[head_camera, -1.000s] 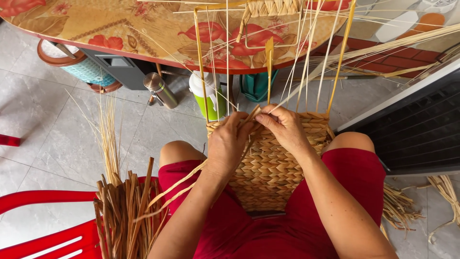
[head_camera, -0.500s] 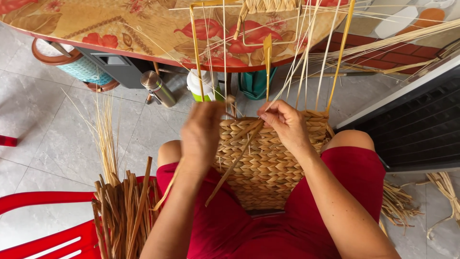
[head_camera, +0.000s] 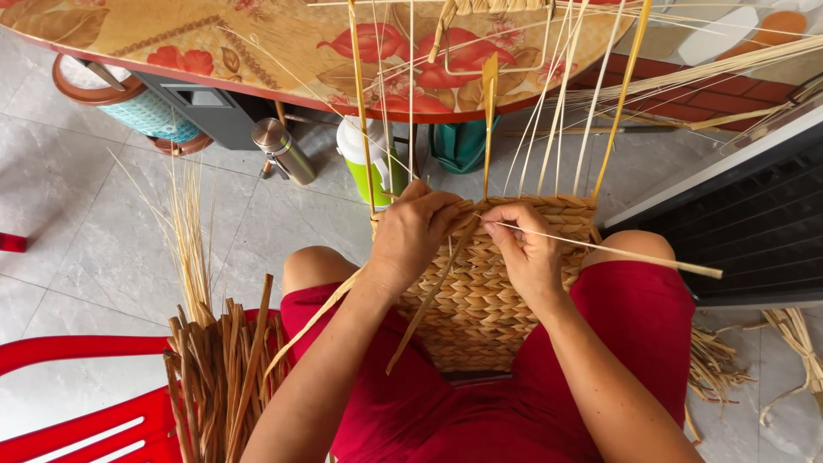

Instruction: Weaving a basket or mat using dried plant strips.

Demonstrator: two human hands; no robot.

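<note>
woven basket (head_camera: 480, 300) of flat straw-coloured braid rests on the person's lap, against red clothing, its unwoven stakes (head_camera: 557, 111) rising from the rim. left hand (head_camera: 411, 231) curls closed over the rim, fingers pinching a flat strand (head_camera: 429, 296) that slants down across the weave. right hand (head_camera: 527, 253) sits just beside it, fingers pinched together on a thin reed (head_camera: 617, 253) running out to the right. beside the left knee a bundle of brown strips (head_camera: 219, 377) stands by a red chair (head_camera: 77, 403). a floral worktop (head_camera: 257, 51) lies beyond.
</note>
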